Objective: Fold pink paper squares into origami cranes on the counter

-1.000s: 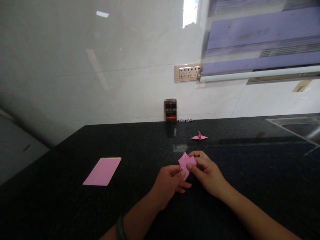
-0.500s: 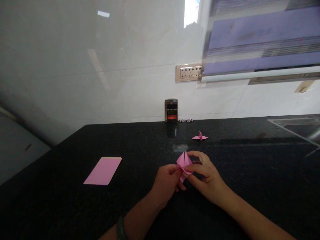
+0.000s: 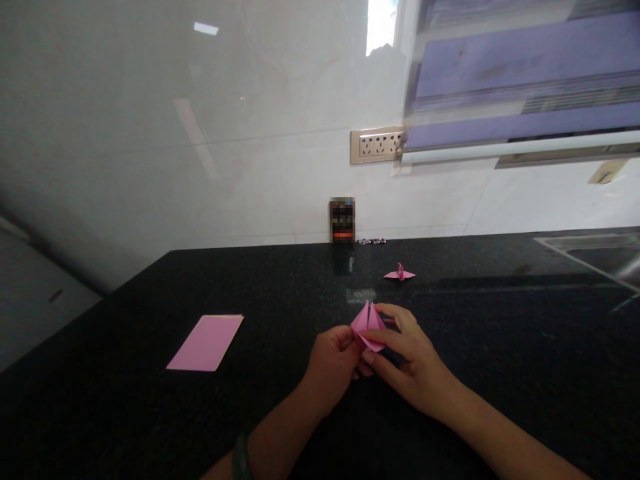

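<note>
A small folded piece of pink paper (image 3: 369,326) is held just above the black counter (image 3: 480,333), its two pointed flaps standing up. My left hand (image 3: 334,370) pinches its lower left side, fingers closed. From the right, my right hand (image 3: 407,363) grips it with thumb and fingers closed over the lower edge. A finished pink paper crane (image 3: 399,273) lies on the counter farther back, apart from both hands.
A stack of flat pink paper sheets (image 3: 206,343) lies on the counter to the left. A small dark box (image 3: 342,221) stands against the white wall, under a wall socket (image 3: 376,146). A sink edge (image 3: 590,250) shows at far right.
The folded paper has been turned and opened from a flat shape into two raised flaps. Both hands shifted slightly around it and kept their hold.
</note>
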Demonstrator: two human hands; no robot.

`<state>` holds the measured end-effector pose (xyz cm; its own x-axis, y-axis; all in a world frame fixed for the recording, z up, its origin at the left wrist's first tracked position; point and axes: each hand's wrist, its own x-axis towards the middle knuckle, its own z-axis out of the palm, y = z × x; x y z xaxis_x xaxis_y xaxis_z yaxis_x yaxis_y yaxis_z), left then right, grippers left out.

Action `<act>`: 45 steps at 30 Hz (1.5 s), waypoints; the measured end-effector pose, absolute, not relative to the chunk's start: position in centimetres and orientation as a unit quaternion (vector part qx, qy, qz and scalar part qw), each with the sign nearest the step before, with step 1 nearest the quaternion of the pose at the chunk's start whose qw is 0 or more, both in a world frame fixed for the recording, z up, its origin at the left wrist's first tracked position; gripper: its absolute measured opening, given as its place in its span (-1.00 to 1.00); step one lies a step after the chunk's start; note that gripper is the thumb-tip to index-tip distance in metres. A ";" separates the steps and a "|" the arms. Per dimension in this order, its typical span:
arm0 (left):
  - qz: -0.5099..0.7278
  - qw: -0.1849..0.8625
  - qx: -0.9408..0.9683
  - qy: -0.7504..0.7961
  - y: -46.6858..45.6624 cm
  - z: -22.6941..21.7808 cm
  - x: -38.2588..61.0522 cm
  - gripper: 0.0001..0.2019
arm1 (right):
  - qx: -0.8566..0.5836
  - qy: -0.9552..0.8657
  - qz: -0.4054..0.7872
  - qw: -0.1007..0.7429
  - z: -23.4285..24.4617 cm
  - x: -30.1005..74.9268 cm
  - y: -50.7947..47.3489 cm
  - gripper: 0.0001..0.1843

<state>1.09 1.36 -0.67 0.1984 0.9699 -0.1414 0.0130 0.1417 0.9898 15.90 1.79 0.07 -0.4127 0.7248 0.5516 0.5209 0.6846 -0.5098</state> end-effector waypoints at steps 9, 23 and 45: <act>0.425 0.588 0.492 0.482 1.2 -0.6 1.2 -0.83 | -0.360 -0.830 0.134 0.404 0.5 15.7 1.3 -0.83; 0.467 0.750 0.325 0.337 1.3 -0.2 0.8 -0.73 | -0.395 -0.789 0.232 0.409 0.7 15.9 1.4 -0.76; 0.423 0.666 0.451 0.417 1.1 -0.5 0.9 -0.70 | -0.411 -0.704 0.364 0.451 0.3 15.5 1.4 -0.92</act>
